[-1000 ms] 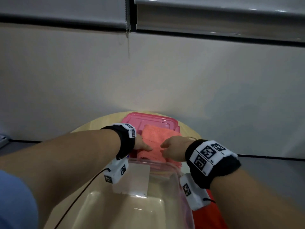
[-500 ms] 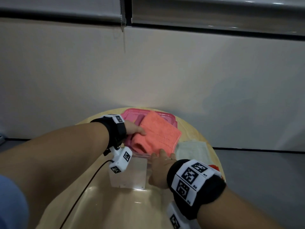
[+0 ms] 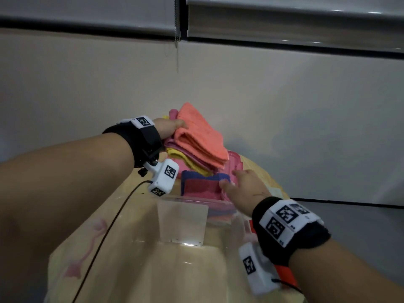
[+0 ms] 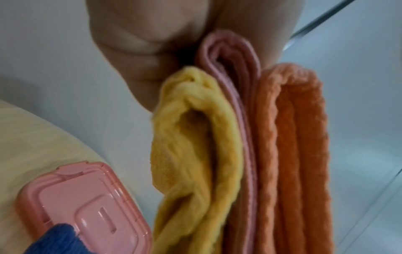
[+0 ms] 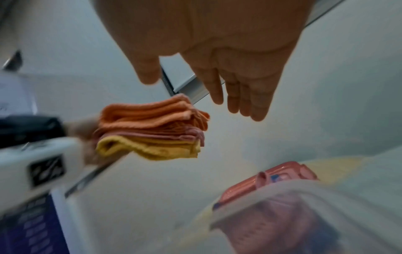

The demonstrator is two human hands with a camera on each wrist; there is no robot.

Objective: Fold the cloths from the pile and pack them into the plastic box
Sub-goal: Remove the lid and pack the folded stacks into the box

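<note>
Orange, pink, yellow folded cloths [image 3: 196,143]: pinched in left hand [image 3: 166,130], unpacked; right hand [image 3: 242,189] spread over plastic box [image 3: 196,206] (blue cloth [image 3: 203,182] inside)

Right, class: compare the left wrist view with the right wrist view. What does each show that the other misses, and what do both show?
Left wrist only: a blue cloth at the bottom edge.
Right wrist only: the open right hand, the left hand gripping the stack, and the clear plastic box.
Both: the orange cloth, pink cloth, yellow cloth and pink lid.
</note>
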